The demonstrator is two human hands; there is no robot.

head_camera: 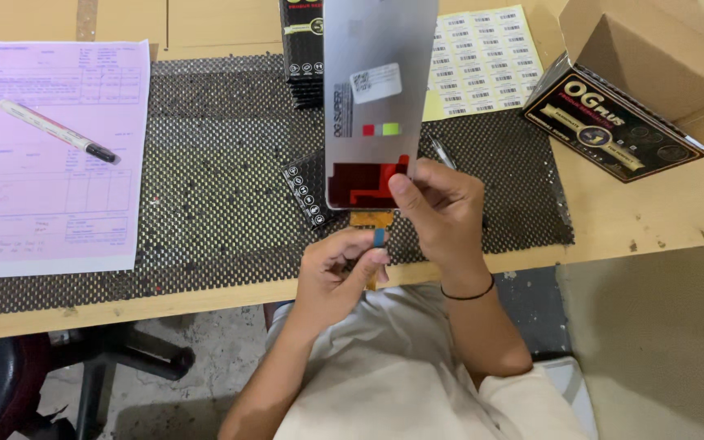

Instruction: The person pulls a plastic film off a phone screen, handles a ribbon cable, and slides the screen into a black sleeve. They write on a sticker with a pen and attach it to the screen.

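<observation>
Nearest you, your left hand (337, 273) curls under the lower edge of a phone display panel (376, 90), its fingers (366, 262) pinched together on a small blue pull tab (379, 237) by the orange flex cable (371, 218). Just above, your right hand (443, 213) holds the panel upright over the surface, thumb pressed on its red lower section, fingers clamped round the right edge. To do this well, keep that grip on the edges only and draw the tab slowly, so the flex is not strained. Below the panel a black mesh mat (205, 179) covers the wooden surface (662, 216), with a small black packet (307, 187) lying on it. At left a pink form (34, 187) carries a marker pen (59, 130). Farther off lie a sheet of barcode stickers (486, 61), a stack of black packets (301, 49) and an open cardboard box (645, 73).
</observation>
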